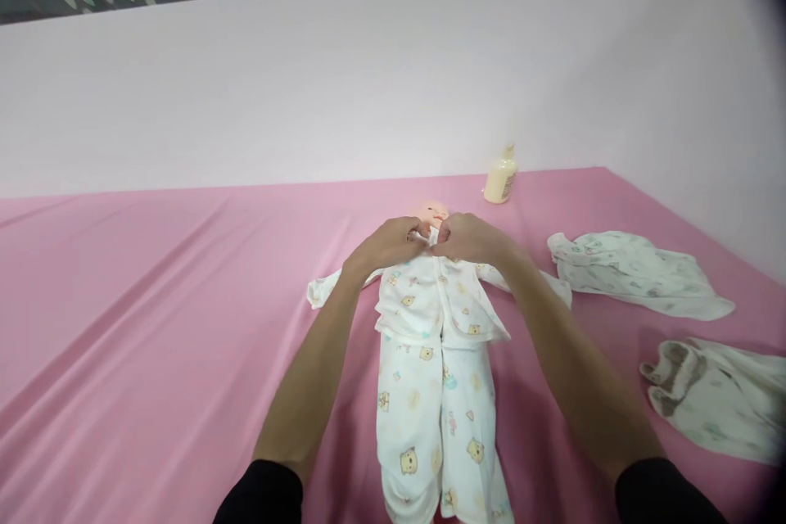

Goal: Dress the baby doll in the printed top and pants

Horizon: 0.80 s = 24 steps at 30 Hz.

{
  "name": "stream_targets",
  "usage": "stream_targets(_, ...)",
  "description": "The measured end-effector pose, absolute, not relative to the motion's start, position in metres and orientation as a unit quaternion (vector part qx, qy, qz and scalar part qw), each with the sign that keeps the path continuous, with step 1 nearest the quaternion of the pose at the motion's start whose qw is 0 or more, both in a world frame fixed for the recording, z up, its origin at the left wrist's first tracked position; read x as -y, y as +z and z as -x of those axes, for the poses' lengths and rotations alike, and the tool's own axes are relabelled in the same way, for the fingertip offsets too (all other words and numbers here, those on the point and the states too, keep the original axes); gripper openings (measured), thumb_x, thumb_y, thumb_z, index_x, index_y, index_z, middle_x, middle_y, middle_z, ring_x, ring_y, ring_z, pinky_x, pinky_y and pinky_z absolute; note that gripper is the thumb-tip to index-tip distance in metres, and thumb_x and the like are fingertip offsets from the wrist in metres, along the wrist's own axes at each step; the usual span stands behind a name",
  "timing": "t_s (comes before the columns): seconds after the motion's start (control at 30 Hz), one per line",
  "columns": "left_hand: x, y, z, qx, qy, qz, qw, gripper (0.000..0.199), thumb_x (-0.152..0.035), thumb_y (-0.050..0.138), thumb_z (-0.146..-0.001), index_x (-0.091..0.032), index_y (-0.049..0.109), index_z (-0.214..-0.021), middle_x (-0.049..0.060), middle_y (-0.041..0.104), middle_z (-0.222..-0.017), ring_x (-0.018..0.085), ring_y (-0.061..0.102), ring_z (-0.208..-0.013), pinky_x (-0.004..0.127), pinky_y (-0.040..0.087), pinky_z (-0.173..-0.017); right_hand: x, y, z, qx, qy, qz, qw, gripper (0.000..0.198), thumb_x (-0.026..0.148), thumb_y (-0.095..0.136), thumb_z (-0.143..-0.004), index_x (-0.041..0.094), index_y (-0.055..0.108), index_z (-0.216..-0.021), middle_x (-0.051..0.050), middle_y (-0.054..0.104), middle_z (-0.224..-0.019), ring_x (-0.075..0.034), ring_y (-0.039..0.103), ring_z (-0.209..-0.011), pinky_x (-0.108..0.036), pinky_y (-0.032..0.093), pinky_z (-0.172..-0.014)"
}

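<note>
A baby doll (435, 212) lies on its back, its head partly hidden behind my hands. It wears a white long-sleeved baby jacket (417, 303) with a bear print, sleeves spread to both sides. Matching baby pants (410, 417) cover its legs and run toward me. At the collar, my left hand (396, 244) is closed, pinching the jacket's neckline. My right hand (472, 239) is closed on the other side of the same neckline, the fingertips of both hands almost meeting. Below them the jacket's front edges hang together, slightly parted at the hem.
A pink sheet (153, 327) covers the surface. A cream pump bottle (500, 178) stands at the back near the white wall (276, 90). To the right lie a folded printed baby garment (639, 274) and, closer, another white garment (725, 397) with brownish trim.
</note>
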<state>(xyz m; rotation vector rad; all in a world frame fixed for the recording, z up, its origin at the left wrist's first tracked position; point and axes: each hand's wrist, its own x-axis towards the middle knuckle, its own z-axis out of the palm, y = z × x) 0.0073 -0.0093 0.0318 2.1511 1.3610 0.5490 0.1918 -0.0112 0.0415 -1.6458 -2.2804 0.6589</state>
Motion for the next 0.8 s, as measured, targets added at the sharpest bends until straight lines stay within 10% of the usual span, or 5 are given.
stream_targets(0.53,0.006,0.029,-0.008,-0.428,0.195,-0.839,0.274,0.021,-0.025,0.052,-0.082,-0.02,0.072,-0.086,0.004,0.071,-0.095,0.018,0.063,-0.085,0.027,0.047,-0.073,0.026,0.041,-0.176,0.854,-0.03,0.517,0.05,0.013,0.009,0.051,-0.075,0.016,0.061,-0.077,-0.008,0.061,-0.072,-0.02,0.057,-0.07,-0.029,0.027,-0.057)
stream_targets(0.8,0.014,0.038,-0.009,-0.446,0.188,-0.822,0.299,0.023,-0.036,0.053,-0.082,-0.019,0.065,-0.076,0.002,0.059,-0.084,0.012,0.051,-0.066,0.024,0.036,-0.054,0.008,0.042,-0.201,0.799,0.218,0.536,0.163,0.016,0.025,0.057,-0.072,0.019,0.046,-0.061,0.002,0.047,-0.062,-0.01,0.037,-0.053,-0.026,0.024,-0.048)
